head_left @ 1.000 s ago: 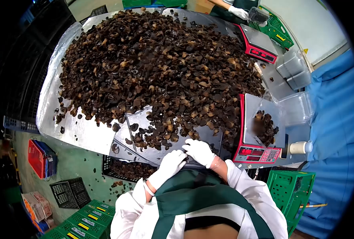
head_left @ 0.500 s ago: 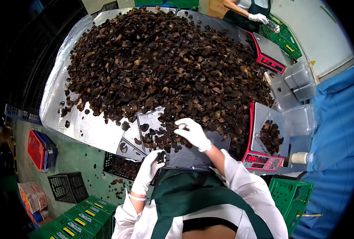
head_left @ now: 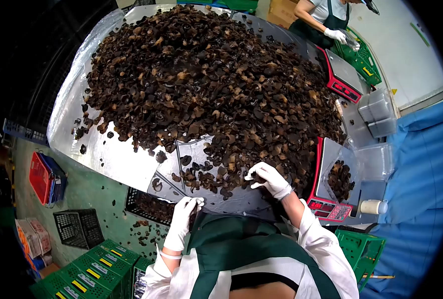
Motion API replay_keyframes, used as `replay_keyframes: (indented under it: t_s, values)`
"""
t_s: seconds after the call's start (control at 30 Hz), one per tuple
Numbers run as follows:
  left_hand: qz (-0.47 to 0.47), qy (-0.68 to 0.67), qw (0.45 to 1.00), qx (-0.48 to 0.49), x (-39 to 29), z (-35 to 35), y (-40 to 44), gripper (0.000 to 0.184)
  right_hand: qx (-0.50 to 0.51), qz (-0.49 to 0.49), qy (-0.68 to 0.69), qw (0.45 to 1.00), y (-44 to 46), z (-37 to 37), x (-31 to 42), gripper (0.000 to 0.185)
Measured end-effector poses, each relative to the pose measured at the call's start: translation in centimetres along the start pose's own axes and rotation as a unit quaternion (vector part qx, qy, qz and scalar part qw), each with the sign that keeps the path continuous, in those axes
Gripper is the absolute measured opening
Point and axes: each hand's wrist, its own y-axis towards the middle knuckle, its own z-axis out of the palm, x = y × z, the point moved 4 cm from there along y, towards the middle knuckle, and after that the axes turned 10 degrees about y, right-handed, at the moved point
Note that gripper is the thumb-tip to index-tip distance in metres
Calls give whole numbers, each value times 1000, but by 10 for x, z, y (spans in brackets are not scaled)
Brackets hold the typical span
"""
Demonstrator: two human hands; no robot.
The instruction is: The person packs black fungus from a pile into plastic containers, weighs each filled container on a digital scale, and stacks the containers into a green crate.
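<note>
A big heap of dark brown wood ear mushrooms point(head_left: 206, 84) covers the metal table point(head_left: 126, 162). My right hand point(head_left: 271, 180), in a white glove, is over the heap's near edge, its fingers curled toward the thumb. Whatever it may hold blends with the dark pieces behind. My left hand point(head_left: 185, 214), gloved too, is at the table's front edge beside a black crate point(head_left: 131, 199) of mushrooms, fingertips closed together; their contents are hidden. Right of my right hand, a red scale point(head_left: 326, 207) carries a clear container of mushrooms point(head_left: 340, 180).
Clear plastic boxes point(head_left: 376, 162) and a white cylindrical object point(head_left: 374, 207) are beside the scale. A second red scale point(head_left: 343, 74) stands farther back, near a co-worker's gloved hand point(head_left: 335, 35). Green crates point(head_left: 89, 269) are stacked lower left; another green crate point(head_left: 363, 249) is lower right.
My right hand has moved right and nearer my body along the heap's edge. My left fingers have turned, and the dark mushroom seen in them before no longer shows clearly. The view has shifted slightly.
</note>
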Motion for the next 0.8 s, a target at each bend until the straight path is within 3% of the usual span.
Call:
replay_keyframes:
  t_s: [0.03,0.1,0.13,0.17,0.23,0.3,0.37,0.4,0.47,0.5,0.53,0.57,0.63,0.73,0.8]
  values:
    - [-1,1,1000,2,-1,2,2,14,-2,-1,1,1000,3,0,-3,17]
    - [127,247,959,-48,-20,7,4,13,-33,-49,-148,987,13,3,-11,17]
    - [155,246,953,-82,-22,13,8,17,-26,-68,-204,976,18,12,-18,17]
    - [257,330,901,-115,-38,25,6,23,11,-270,-331,904,21,27,-21,14]
    - [387,481,776,-128,-52,43,6,31,-1,-347,-484,804,12,59,-24,14]
    - [395,607,683,-95,-56,60,15,36,18,-329,-617,715,8,77,-34,14]
    - [399,647,646,-72,-45,60,31,30,19,-314,-639,702,12,71,-48,17]
    - [403,647,644,-72,-42,60,36,30,14,-326,-583,744,12,65,-46,17]
    - [412,417,804,-99,-41,53,39,22,17,-314,-431,846,13,46,-42,19]
    - [235,337,911,-45,-43,51,38,17,3,-192,-319,928,9,40,-37,21]
    - [150,188,970,25,-41,52,37,16,6,-113,-197,974,2,34,-32,23]
    - [57,34,993,95,-37,57,37,16,9,-34,-71,997,-5,30,-29,25]
    - [40,-101,983,145,-41,76,31,15,23,-32,9,999,-19,26,-25,29]
    - [-24,-149,981,119,-45,109,30,14,-22,-77,19,997,-39,37,-14,39]
    - [33,13,989,143,-47,129,37,12,-30,-180,-71,981,-52,43,-7,45]
